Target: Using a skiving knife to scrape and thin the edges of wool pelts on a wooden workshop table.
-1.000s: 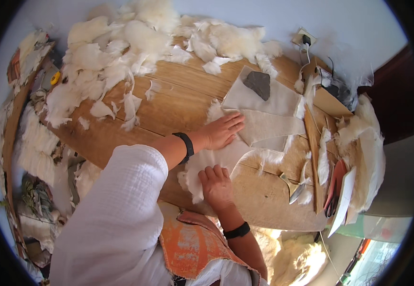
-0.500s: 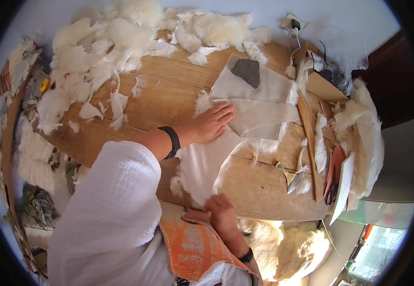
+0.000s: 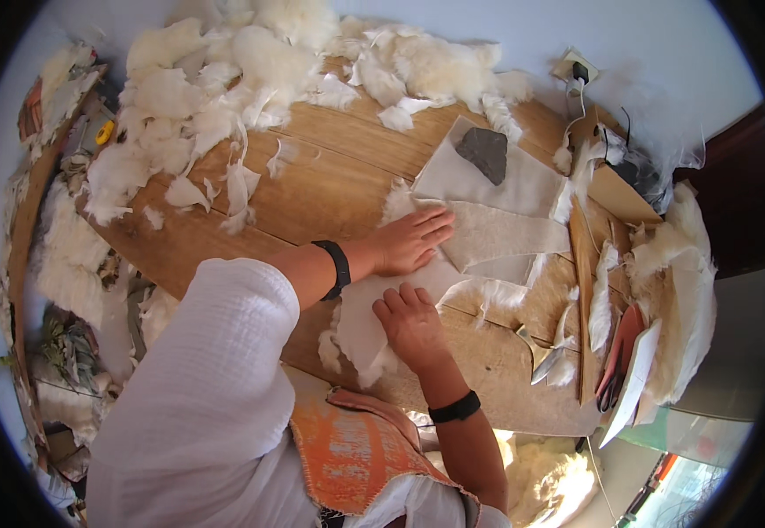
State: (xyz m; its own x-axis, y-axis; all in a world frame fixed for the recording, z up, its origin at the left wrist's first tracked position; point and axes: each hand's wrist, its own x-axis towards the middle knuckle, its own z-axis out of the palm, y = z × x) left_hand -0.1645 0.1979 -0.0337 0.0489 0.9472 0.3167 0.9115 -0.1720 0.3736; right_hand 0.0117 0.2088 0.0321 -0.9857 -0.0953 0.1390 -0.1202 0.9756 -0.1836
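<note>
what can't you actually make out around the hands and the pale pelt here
- Head view: the pelt part under the left hand and right hand is covered by both palms.
- The table near edge is hidden behind the white sleeve.
- The tools at the right are small and bent by the fisheye rim; their kind is unclear.

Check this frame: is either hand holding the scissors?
No: the scissors lie untouched near the table's right edge, while the left hand and right hand press flat on the pale hide piece.
</note>
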